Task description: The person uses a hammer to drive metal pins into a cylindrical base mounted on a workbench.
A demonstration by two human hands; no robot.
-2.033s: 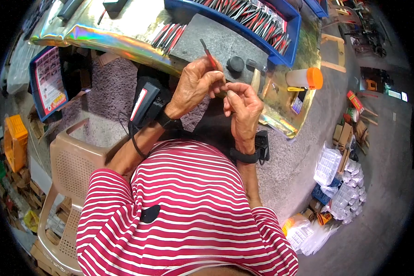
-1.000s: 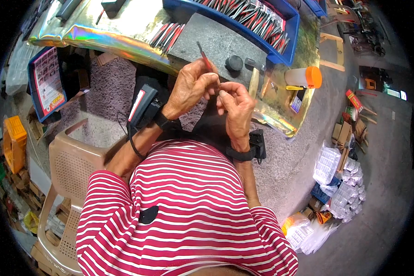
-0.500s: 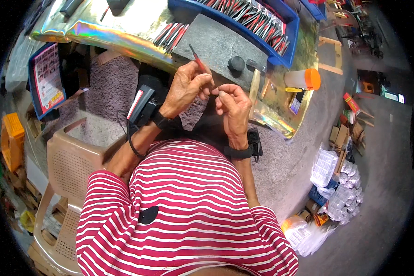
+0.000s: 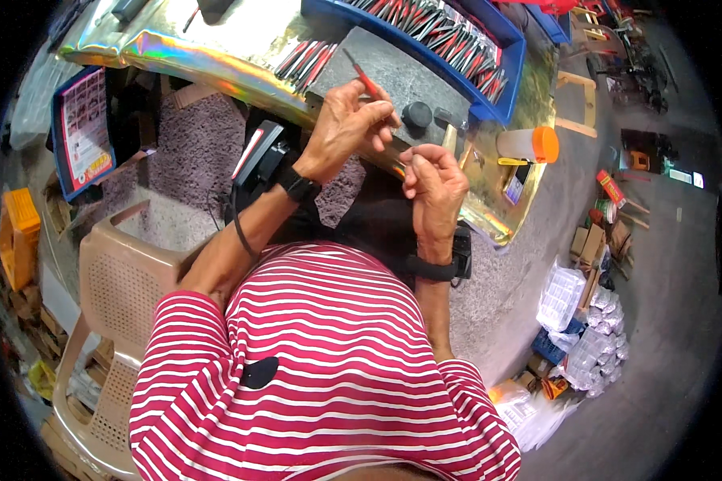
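Observation:
My left hand (image 4: 346,132) is closed around a slim red tool (image 4: 367,83) with a thin dark shaft, which points up and away to the left. To the right of it, my right hand (image 4: 437,186) has its thumb and index finger pinched together. Anything between those fingertips is too small to make out. Both hands are in front of the table's near edge, slightly apart. Beyond them, a grey stone slab (image 4: 377,68) lies on the table with a round black piece (image 4: 416,115) on it. Several similar red and black tools (image 4: 306,64) lie left of the slab.
A blue tray (image 4: 480,106) full of red and black tools stands behind the slab. On the gold-covered table's right are an orange-lidded jar (image 4: 525,145) and a wooden stick (image 4: 450,139). A beige plastic chair (image 4: 128,280) is at my left; plastic-wrapped packs (image 4: 590,353) lie on the floor at right.
My right hand has moved right and slightly nearer, widening the gap between the hands. My left hand has shifted a little right and away with the red tool still in it.

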